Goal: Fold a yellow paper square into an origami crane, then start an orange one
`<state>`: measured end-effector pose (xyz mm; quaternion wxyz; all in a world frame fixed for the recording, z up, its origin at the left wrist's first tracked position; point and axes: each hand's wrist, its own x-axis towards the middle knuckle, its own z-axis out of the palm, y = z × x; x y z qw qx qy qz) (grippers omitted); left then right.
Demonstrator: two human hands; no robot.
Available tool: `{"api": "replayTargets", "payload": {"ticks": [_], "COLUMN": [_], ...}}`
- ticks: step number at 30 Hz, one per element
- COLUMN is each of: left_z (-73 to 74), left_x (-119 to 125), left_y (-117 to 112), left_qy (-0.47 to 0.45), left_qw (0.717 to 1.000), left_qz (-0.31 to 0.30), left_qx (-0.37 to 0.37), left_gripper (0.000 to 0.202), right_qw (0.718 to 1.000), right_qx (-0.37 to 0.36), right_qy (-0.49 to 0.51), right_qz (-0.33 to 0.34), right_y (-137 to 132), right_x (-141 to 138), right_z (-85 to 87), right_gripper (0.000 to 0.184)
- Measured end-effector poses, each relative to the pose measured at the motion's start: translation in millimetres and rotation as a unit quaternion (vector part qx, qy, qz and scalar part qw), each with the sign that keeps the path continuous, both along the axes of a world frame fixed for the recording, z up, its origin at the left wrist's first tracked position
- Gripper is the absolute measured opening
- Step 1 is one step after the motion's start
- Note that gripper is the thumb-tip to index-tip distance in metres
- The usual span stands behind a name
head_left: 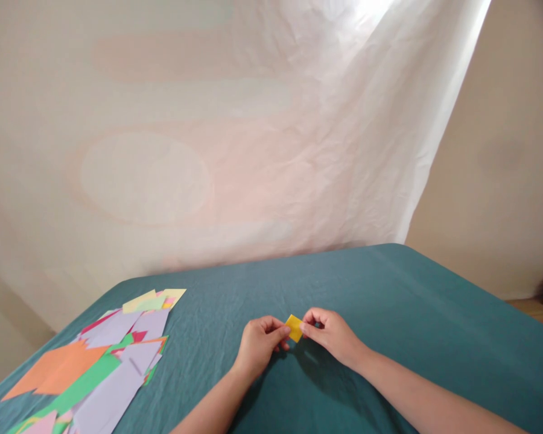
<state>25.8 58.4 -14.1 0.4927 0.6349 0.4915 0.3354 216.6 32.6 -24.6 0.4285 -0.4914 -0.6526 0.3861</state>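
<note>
A small folded yellow paper piece (294,327) is held a little above the teal tablecloth (389,301), near the middle of the table. My left hand (259,345) pinches its left side with curled fingers. My right hand (330,333) pinches its right side, thumb and forefinger closed on the paper. Both forearms reach in from the bottom edge.
A loose pile of coloured paper sheets (104,361) in orange, green, lilac, yellow and pink lies at the table's left front. A creased white sheet (235,138) hangs behind the table. A beige wall (502,150) stands at the right.
</note>
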Motion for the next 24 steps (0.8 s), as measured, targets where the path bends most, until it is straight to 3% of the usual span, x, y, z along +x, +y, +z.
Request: {"api": "replayTargets", "payload": {"ticks": [6,9,15,24], "left_z": [-0.3,-1.1,-0.9,-3.5], "left_x": [1,3,-1,-7], "left_y": [-5,-7,-3,9], "left_qy": [0.026,0.024,0.05,0.008], "left_qw": [0.999,0.998,0.998,1.0], "left_qz": [-0.029,-0.05,-0.027,-0.011], "left_qx": [0.016,0.005,0.014,-0.006], "left_gripper": [0.022,0.022,0.022,0.027], "right_qw": [0.999,0.998,0.994,0.997], "right_qx": [-0.005,0.011,0.054,0.029], "right_qy": [-0.006,-0.046,-0.096,-0.066], "right_qz": [0.052,0.046,0.02,0.021], "right_y": [1,1,3,5], "right_x": [1,-1,-2,2], "right_z": [-4.9,-4.1,-5.2,-9.0], "right_gripper": [0.023,0.026,0.029,0.027]}}
